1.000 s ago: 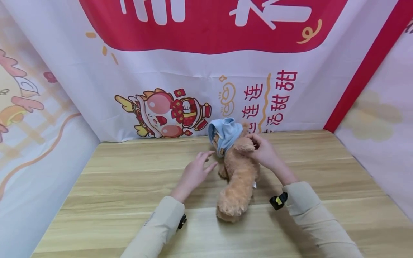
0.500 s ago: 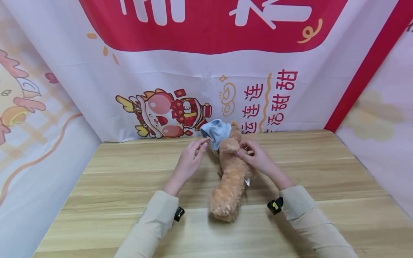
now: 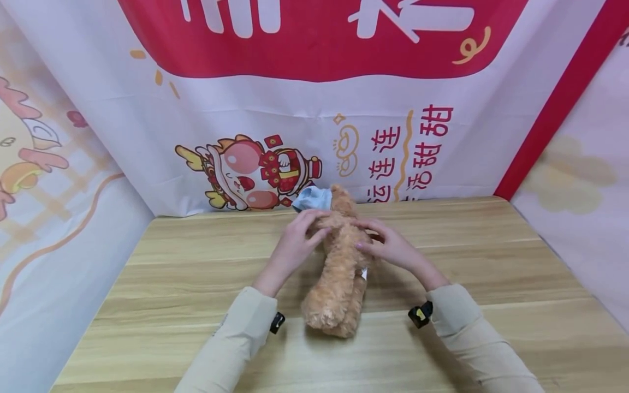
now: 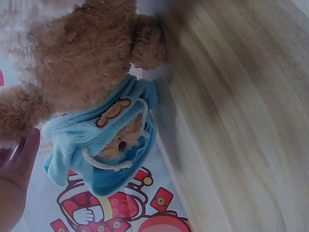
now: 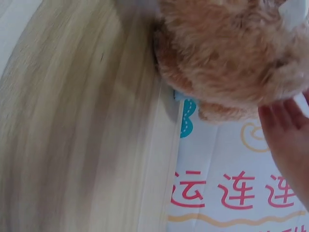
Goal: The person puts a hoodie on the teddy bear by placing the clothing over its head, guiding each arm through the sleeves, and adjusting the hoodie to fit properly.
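Observation:
A brown plush toy point(image 3: 344, 245) with curly fur lies lengthwise on the wooden table, its rounded hind end towards me. A light blue hood point(image 4: 91, 135) with a white cord covers its head, and part of the muzzle point(image 4: 118, 145) shows inside. My left hand point(image 3: 297, 240) pinches the toy's upper left side, at a furry limb, between thumb and fingers. On the opposite side, my right hand point(image 3: 390, 245) grips the body, thumb on top. A white tag point(image 3: 364, 273) sticks out from the toy's right side. Some fingertips are hidden in the fur.
The wooden table point(image 3: 196, 284) ends at the back against a white printed cloth point(image 3: 221, 109) with a red panel. A cloth wall point(image 3: 64, 234) stands on the left and another point(image 3: 580, 218) on the right. Black straps point(image 3: 421, 314) circle the wrists.
The plush toy has turned and shifted left, its hooded head swinging left and its back coming more upward. My left hand has come from beside the hood onto the toy; my right hand stays on it.

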Available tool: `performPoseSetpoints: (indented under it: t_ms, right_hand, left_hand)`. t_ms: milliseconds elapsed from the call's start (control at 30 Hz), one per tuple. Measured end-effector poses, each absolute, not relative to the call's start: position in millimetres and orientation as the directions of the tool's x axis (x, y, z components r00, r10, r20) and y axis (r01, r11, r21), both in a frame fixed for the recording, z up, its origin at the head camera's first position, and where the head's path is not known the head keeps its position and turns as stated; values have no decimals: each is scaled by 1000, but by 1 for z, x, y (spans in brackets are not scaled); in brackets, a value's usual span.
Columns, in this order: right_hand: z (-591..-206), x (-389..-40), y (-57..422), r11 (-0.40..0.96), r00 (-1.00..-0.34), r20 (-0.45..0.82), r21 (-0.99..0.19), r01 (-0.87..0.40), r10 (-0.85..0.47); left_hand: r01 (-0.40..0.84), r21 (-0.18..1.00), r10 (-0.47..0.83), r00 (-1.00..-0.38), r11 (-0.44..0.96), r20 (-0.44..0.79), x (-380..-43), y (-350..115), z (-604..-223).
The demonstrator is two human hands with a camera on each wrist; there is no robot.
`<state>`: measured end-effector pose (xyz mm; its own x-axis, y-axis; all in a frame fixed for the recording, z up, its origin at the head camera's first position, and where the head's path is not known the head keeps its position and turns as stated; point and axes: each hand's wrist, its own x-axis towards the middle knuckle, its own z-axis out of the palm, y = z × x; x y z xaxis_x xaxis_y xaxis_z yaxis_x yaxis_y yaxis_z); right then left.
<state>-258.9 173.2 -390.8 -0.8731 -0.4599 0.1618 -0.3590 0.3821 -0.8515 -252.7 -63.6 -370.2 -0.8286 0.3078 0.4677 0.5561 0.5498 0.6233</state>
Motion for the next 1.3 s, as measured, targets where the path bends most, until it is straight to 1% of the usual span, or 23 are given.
performPoseSetpoints:
  t_ms: [100, 167, 333, 433, 600, 700, 900, 1067, 1300]
  right_hand:
    - [-395, -259, 176, 381, -849, 142, -848, -369, -508]
    - [-399, -259, 177, 398, -846, 113, -845, -358, -521]
    - [-410, -259, 174, 441, -858, 20, -852, -283, -513]
    - [-416, -259, 171, 435, -868, 8, -863, -257, -497]
    - [-420, -259, 162, 442, -901, 61, -856, -269, -430]
    - [-421, -258, 157, 454, -915, 121, -838, -302, -386]
    - [-418, -257, 149, 503, -920, 249, -778, -376, -303]
    - [-411, -256, 147, 514, -909, 290, -754, -409, -299]
    - [-404, -253, 146, 518, -891, 332, -727, -450, -309]
  left_hand:
    - [546, 639, 279, -834, 541, 477, -253, -66, -372]
    - [537, 646, 265, -839, 542, 475, -253, -67, -373]
    - [514, 645, 264, -854, 565, 449, -253, -72, -376]
    - [511, 637, 279, -856, 577, 435, -254, -74, -378]
    - [533, 644, 281, -843, 548, 459, -255, -77, -384]
    - [539, 649, 268, -838, 536, 475, -256, -78, -389]
    - [488, 687, 203, -867, 539, 456, -260, -81, -398]
    - [476, 705, 199, -874, 525, 443, -262, -85, -407]
    - [418, 749, 203, -908, 514, 367, -262, -87, -417]
